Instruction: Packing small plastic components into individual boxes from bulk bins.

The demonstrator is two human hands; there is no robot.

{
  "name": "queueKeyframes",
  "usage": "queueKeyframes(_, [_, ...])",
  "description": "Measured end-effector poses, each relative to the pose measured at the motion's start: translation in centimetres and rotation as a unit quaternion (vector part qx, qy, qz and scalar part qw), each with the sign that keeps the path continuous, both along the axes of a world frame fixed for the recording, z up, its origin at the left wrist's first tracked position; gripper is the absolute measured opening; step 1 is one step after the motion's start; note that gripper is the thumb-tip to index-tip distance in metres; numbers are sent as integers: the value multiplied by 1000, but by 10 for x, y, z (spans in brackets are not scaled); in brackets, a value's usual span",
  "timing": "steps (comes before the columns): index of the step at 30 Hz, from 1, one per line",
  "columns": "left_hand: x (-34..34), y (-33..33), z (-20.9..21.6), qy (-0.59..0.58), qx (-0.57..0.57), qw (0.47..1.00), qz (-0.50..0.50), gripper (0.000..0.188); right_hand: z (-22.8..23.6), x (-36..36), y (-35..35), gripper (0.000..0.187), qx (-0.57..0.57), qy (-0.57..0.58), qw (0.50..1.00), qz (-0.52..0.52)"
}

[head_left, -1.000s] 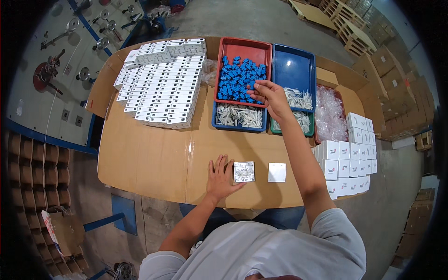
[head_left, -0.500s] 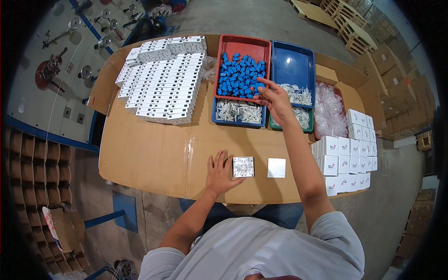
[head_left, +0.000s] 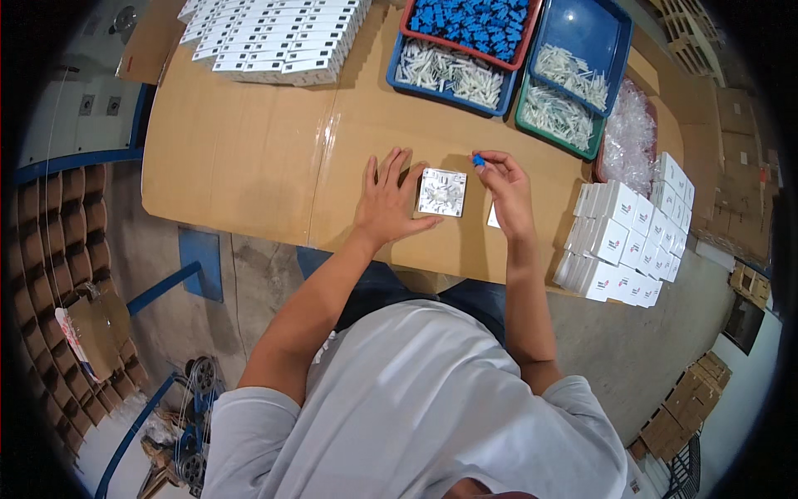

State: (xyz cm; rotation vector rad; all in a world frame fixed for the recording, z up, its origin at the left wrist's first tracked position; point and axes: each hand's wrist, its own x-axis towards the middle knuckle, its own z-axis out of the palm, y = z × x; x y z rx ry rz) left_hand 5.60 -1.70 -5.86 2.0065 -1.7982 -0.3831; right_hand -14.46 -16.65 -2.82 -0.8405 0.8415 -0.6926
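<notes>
Blue piece [head_left: 478,160] pinched between thumb and fingers, the right hand [head_left: 509,196] hovers just right of the box [head_left: 441,192] on the table [head_left: 233,158]. The left hand [head_left: 387,201] lies beside the box, fingers spread, gripping nothing visible. A light pinch and a well-braced box would likely help accuracy most.
</notes>
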Motion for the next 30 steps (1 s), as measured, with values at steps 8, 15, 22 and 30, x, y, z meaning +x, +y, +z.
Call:
queueKeyframes(8, [-2, 4, -7, -12, -2, 1000, -3, 98, -16, 20, 42, 26, -381, 234, 890, 88])
queueKeyframes(15, [-1, 4, -6, -8, -5, 1000, 1, 98, -32, 37, 46, 23, -506, 297, 801, 121])
queueKeyframes(22, [0, 3, -3, -16, 2, 1000, 1, 95, -35, 35, 43, 23, -493, 298, 806, 139])
queueKeyframes(30, [-1, 3, -4, -4, -16, 1000, 5, 92, -39, 31, 44, 22, -478, 304, 812, 143])
